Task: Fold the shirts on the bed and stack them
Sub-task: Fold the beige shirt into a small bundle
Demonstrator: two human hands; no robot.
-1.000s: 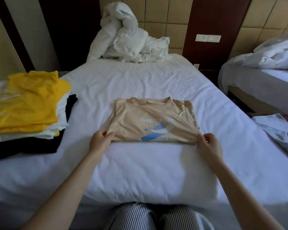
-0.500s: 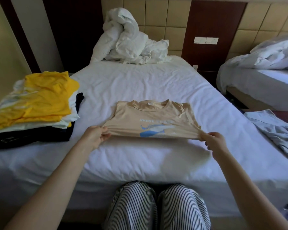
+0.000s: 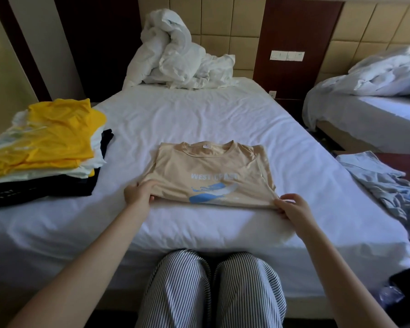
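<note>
Gripping the near hem of a folded beige cotton T-shirt (image 3: 211, 171), both hands are closed on cloth in the head view: the left hand (image 3: 139, 192) has its fingers curled over the near-left corner, and the right hand (image 3: 291, 207) pinches the near-right corner between thumb and fingertips. That shirt lies in the middle of the white-sheeted bed (image 3: 199, 114), collar away from the person, sleeves tucked in so that it forms a rough rectangle, with white lettering and a blue printed shape on its chest. Its near edge sits slightly raised, casting a shadow on the sheet. Well apart, at the bed's left edge, rests a stack of folded shirts (image 3: 21, 176): a bright yellow shirt (image 3: 55, 133) on top, white layers under it, and a black garment (image 3: 33, 192) at the bottom, spread wider than the rest. A crumpled white duvet (image 3: 175, 58) is heaped at the head of the bed against tan padded wall panels (image 3: 223, 24). On the right, a rumpled pale blue-grey garment (image 3: 384, 183) lies loose, and a second bed with tumbled white bedding (image 3: 365, 119) stands beyond it. Black-and-white striped trousers (image 3: 211, 285) cover the person's knees against the mattress.
</note>
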